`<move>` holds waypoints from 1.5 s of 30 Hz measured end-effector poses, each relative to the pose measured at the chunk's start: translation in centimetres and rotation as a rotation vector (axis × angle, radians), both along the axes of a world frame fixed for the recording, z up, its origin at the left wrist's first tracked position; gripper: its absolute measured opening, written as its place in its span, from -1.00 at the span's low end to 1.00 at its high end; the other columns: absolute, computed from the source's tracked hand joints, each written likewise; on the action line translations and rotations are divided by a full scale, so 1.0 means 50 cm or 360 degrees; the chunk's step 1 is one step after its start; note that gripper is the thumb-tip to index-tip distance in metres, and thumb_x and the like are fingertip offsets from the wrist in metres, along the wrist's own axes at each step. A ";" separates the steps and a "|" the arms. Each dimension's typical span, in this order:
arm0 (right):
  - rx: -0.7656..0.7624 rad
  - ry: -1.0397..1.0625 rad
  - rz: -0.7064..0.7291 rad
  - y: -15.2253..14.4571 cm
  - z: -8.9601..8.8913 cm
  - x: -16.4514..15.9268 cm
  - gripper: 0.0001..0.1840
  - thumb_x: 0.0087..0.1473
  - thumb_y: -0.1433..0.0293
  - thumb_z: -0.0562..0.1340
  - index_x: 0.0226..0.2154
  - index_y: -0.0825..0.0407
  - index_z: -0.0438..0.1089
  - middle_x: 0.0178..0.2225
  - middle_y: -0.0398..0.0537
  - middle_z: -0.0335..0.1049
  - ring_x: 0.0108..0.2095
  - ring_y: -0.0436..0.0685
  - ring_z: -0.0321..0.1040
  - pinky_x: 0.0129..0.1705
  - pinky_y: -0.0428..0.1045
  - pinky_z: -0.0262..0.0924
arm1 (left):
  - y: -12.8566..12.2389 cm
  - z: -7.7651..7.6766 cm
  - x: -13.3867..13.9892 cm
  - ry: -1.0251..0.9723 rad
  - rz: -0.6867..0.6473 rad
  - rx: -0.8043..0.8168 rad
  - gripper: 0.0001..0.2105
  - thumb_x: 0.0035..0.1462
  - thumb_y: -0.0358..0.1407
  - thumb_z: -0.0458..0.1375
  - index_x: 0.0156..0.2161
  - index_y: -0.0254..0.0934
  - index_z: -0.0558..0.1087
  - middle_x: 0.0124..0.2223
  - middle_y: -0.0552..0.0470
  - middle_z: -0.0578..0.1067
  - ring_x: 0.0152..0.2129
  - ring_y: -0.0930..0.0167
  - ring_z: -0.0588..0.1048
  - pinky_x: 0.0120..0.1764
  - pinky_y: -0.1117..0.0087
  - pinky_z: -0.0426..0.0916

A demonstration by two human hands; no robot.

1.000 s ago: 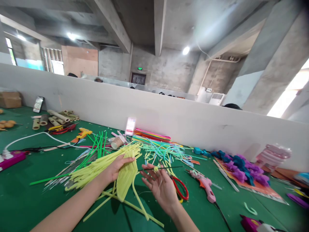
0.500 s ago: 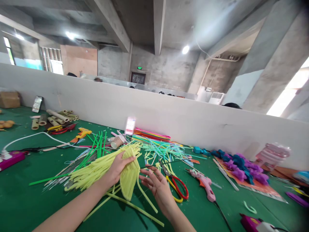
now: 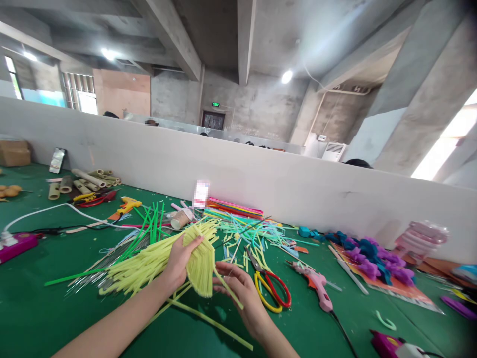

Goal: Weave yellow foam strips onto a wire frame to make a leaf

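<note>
A fan-shaped piece of yellow pipe cleaners (image 3: 200, 271), set side by side and bent at a fold, is gripped at its upper left by my left hand (image 3: 179, 261), thumb on top. My right hand (image 3: 238, 291) is at the piece's right edge with its fingers bent. One loose yellow pipe cleaner strand (image 3: 227, 288) hangs from that edge and crosses over these fingers. A thin dark stick (image 3: 253, 227) slants up and right above my right hand; its near end is hard to make out. Behind my left hand lies a big bundle of yellow pipe cleaners (image 3: 141, 266).
Red-and-yellow-handled scissors (image 3: 274, 291) and a pink glue gun (image 3: 316, 286) lie to the right. Green pipe cleaners (image 3: 152, 221), a yellow glue gun (image 3: 129, 205) and bamboo tubes (image 3: 89, 179) are on the left. A white partition (image 3: 298, 184) stands behind the table.
My right hand's fingers have curled in closer to the loose strand. The dark stick now slants more steeply and lies farther up. The yellow piece has shifted and tilted slightly in my left hand.
</note>
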State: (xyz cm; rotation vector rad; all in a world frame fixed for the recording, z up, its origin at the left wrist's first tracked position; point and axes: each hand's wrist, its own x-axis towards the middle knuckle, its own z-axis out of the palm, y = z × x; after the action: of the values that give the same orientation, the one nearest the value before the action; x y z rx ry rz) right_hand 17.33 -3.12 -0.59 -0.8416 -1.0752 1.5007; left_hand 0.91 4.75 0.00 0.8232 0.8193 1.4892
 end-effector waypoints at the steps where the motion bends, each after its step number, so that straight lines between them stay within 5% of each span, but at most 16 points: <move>1: 0.0026 -0.0021 0.0005 0.000 0.001 0.002 -0.63 -0.08 0.36 0.31 -0.14 0.06 0.47 -0.12 0.06 0.45 -0.19 0.22 0.44 -0.08 0.12 0.27 | -0.001 0.001 0.000 -0.0006 -0.0007 0.0000 -0.57 -0.18 -0.22 0.38 -0.15 -0.31 0.44 -0.38 0.05 0.58 -0.52 0.38 0.55 -0.38 0.39 0.45; 7: 0.0147 -0.0175 0.0102 -0.001 -0.001 -0.001 -0.58 -0.11 0.36 0.35 -0.11 0.03 0.45 -0.09 0.03 0.44 -0.21 0.18 0.43 -0.18 0.05 0.32 | 0.000 0.000 -0.002 0.0029 0.0039 0.0015 -0.56 -0.17 -0.22 0.39 -0.14 -0.31 0.44 -0.33 0.02 0.58 -0.50 0.39 0.54 -0.36 0.40 0.45; 11: 0.0182 -0.0284 -0.0081 0.012 -0.022 -0.006 -0.58 -0.08 0.16 0.37 -0.20 0.09 0.47 -0.33 0.00 0.51 -0.38 0.09 0.42 -0.33 -0.01 0.33 | 0.000 0.002 0.001 -0.0097 -0.0031 -0.0043 -0.57 -0.18 -0.24 0.39 -0.15 -0.31 0.43 -0.36 0.01 0.57 -0.50 0.36 0.54 -0.39 0.35 0.46; 21: 0.0145 -0.0315 -0.0316 0.034 -0.022 0.021 -0.54 -0.20 0.10 0.42 -0.33 0.11 0.45 -0.46 -0.05 0.49 -0.46 0.10 0.42 -0.35 0.01 0.34 | -0.025 -0.013 0.015 0.0052 -0.0778 -0.0087 -0.61 -0.16 -0.30 0.39 -0.18 -0.37 0.45 -0.30 -0.10 0.58 -0.41 0.25 0.56 -0.29 0.20 0.47; 31: 0.0307 -0.0657 -0.0267 0.027 -0.032 0.010 -0.50 0.11 -0.01 0.12 -0.33 0.11 0.42 -0.57 -0.14 0.37 -0.64 -0.01 0.28 -0.55 -0.10 0.15 | -0.018 -0.012 0.013 0.0008 -0.0438 -0.0154 -0.59 -0.13 -0.26 0.38 -0.15 -0.35 0.43 -0.26 -0.10 0.58 -0.45 0.29 0.55 -0.40 0.27 0.48; 38: 0.0495 -0.0848 -0.0119 0.018 -0.042 0.008 -0.53 0.21 0.05 0.03 -0.15 0.06 0.41 -0.52 -0.11 0.44 -0.62 0.00 0.31 -0.53 -0.10 0.16 | -0.014 -0.009 0.014 -0.0308 -0.0476 -0.0330 -0.69 -0.07 -0.29 0.35 -0.20 -0.38 0.47 -0.34 -0.09 0.58 -0.49 0.32 0.54 -0.45 0.34 0.47; 45: 0.0467 -0.0745 -0.0015 0.012 -0.051 -0.001 -0.49 0.21 0.07 0.04 0.11 -0.03 0.18 -0.35 -0.04 0.51 -0.52 0.09 0.48 -0.42 -0.02 0.33 | -0.018 -0.011 0.019 -0.0517 -0.0515 -0.0428 -0.79 0.00 -0.35 0.30 -0.23 -0.41 0.51 -0.30 -0.09 0.58 -0.46 0.38 0.54 -0.39 0.39 0.46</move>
State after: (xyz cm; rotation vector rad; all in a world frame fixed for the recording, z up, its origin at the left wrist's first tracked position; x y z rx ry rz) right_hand 17.30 -2.51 -3.14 -1.0093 -1.5875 1.1212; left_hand 1.84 3.83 -0.54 0.4694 0.5927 1.1550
